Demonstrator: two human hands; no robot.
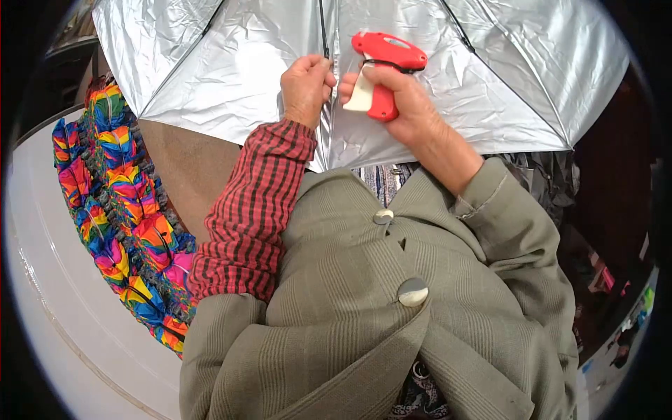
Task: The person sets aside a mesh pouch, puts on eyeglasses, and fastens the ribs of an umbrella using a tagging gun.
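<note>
probably aligning: right hand point(407, 105) gripped tag gun point(389, 53), left hand point(305, 85) curled by rib point(324, 33), hold unclear; next needed steadiness.

tagging gun point(389, 50) — red, cream | umbrella point(238, 66) — silver | sleeve point(246, 210): red-black check | jacket point(343, 266): grey-green plaid | bundles point(131, 192): multicoloured

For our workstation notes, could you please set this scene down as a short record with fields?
Umbrella: silver, spread open, dark ribs showing
Left hand: fingertips drawn together beside a rib; whether they grip anything is unclear
Right hand: wrapped around the handle of a red and white tag gun
Left side: rainbow-coloured bundles on a pale surface
Clothing: grey-green jacket; red and black checked sleeve on left forearm
</note>
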